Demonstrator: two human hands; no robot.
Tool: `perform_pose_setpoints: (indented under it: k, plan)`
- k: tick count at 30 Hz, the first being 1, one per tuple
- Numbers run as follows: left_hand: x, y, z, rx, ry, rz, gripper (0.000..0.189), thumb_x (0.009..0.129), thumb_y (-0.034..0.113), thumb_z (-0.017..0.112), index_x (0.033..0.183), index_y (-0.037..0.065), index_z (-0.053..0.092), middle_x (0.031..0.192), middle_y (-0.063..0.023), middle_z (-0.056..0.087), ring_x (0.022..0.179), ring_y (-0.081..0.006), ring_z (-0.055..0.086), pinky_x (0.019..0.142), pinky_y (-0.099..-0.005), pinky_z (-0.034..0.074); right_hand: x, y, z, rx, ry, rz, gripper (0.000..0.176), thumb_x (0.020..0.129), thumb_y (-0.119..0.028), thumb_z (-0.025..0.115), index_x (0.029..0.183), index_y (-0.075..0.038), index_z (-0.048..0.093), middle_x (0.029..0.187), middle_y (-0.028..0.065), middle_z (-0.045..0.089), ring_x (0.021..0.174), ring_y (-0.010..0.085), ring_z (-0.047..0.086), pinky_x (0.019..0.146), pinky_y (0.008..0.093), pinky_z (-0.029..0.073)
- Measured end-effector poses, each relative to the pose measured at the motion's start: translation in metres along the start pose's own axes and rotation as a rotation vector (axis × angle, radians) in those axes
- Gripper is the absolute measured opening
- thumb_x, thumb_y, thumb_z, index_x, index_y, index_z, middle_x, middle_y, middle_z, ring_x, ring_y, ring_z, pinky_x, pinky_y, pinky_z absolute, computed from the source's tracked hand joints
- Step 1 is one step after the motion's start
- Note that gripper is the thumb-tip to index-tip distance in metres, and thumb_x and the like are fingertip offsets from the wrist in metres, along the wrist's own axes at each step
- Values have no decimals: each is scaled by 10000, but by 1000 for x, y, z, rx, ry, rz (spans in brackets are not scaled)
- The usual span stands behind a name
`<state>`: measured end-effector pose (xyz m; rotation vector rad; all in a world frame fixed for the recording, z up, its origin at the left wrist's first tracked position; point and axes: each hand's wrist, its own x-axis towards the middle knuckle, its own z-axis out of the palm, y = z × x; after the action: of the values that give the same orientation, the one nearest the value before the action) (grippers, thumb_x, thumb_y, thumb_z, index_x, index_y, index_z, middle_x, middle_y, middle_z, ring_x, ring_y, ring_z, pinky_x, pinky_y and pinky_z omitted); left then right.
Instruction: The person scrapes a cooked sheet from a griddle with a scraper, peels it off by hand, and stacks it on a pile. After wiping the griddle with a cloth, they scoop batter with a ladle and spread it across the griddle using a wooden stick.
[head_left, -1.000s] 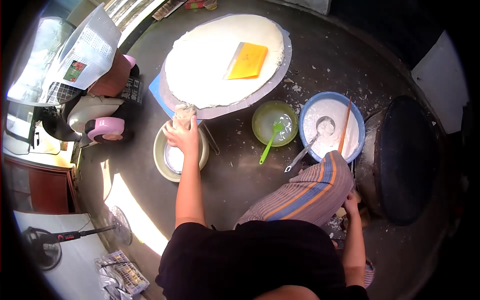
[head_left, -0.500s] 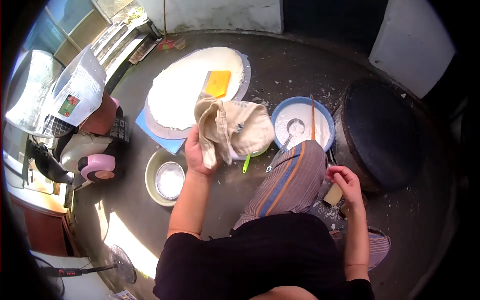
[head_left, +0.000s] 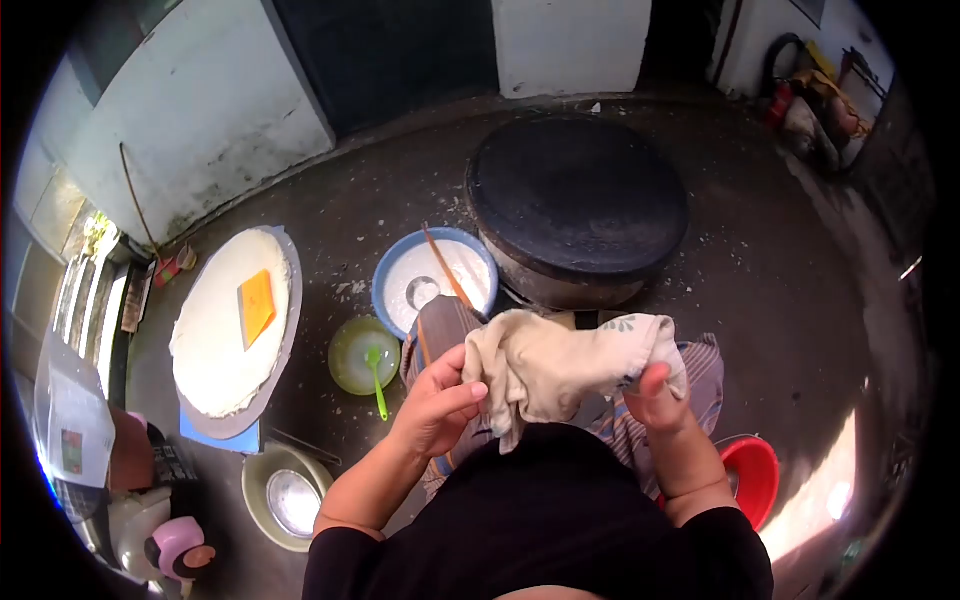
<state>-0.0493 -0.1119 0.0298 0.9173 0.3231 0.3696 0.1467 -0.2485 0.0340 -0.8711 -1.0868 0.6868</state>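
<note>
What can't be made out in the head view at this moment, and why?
All in the head view:
- Most fingers of the right hand: behind the cloth.
- Near rim of the blue bowl: behind the knee.
- Left part of the red bucket: behind the right arm.
- Upper-right clutter: too small to identify.

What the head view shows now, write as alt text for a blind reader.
A person's left hand and right hand hold a crumpled pale cloth above striped trousers. Ahead stand a blue basin of white mixture and a large round black-topped drum; to the left, an orange scraper lies on a wide white disc.
</note>
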Motion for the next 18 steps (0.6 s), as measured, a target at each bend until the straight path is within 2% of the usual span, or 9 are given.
perform_pose_setpoints:
  k: [1, 3, 4, 5, 6, 7, 9, 10, 18]
  plan:
    - [-1, -2, 1, -50, -58, -15, 516, 775, 140, 613, 1224, -5, 404, 1149, -113, 511, 1065, -209, 503, 920, -339, 378, 0, -21, 1, 36, -84, -79, 443, 885, -324, 488, 1146, 30, 439, 1040, 118, 550, 986, 208, 533, 848, 344, 423]
    - [-9, 4, 19, -39, -141, -1, 304, 787, 48, 560, 1066, -66, 527, 1011, -113, 577, 990, -196, 541, 858, -308, 411, -20, -74, 17, 214, 64, 370, 403, 853, -395, 502, 920, -2, 562, 904, 96, 593, 898, 238, 576, 801, 311, 434]
    - [-15, 11, 25, -93, -281, 49, 315, 779, 46, 559, 1067, -76, 526, 1034, -133, 569, 972, -200, 549, 840, -311, 419, 4, -94, 40, 45, -131, 1135, 335, 841, -345, 511, 826, -11, 537, 808, 88, 592, 820, 203, 593, 795, 317, 440]
    - [-28, 22, 36, -10, -222, -31, 282, 780, 63, 565, 1020, -84, 553, 1019, -151, 572, 937, -217, 564, 820, -319, 430, 7, -105, 5, 62, -864, 1073, 218, 809, -175, 577, 945, -9, 545, 911, 113, 590, 818, 223, 591, 789, 302, 449]
    - [-18, 26, 28, 134, -515, 83, 264, 792, 90, 560, 975, -101, 565, 972, -188, 571, 895, -278, 572, 774, -350, 450, 7, -125, 21, 159, -788, 1116, 202, 813, -178, 560, 956, -35, 549, 900, 106, 587, 819, 210, 581, 780, 297, 444]
    - [-12, 26, 42, 16, -694, 278, 262, 804, 111, 555, 932, -117, 563, 916, -225, 561, 852, -342, 567, 735, -387, 458, 4, -143, 38, 258, -576, 1108, 191, 818, -181, 543, 967, -61, 552, 889, 98, 583, 821, 197, 572, 772, 291, 440]
    - [-4, 42, 53, 152, -893, 297, 257, 815, 116, 547, 914, -121, 552, 911, -252, 549, 835, -380, 559, 717, -410, 456, 1, -168, 67, 481, -159, 1041, 185, 828, -186, 508, 990, -112, 560, 866, 84, 576, 824, 172, 553, 755, 280, 431]
    - [-5, 40, 52, 174, -877, 316, 238, 817, 107, 542, 904, -115, 553, 913, -251, 547, 833, -379, 559, 717, -413, 454, -1, -173, 84, 610, 69, 980, 190, 833, -188, 491, 1001, -138, 564, 855, 77, 573, 825, 159, 543, 746, 274, 427]
    - [-4, 34, 59, 283, -704, 306, 171, 830, 23, 512, 949, -92, 554, 979, -189, 546, 869, -240, 551, 740, -311, 417, 24, -182, 96, 430, -125, 957, 251, 839, -148, 489, 1081, -87, 521, 904, 77, 548, 851, 129, 517, 724, 254, 419]
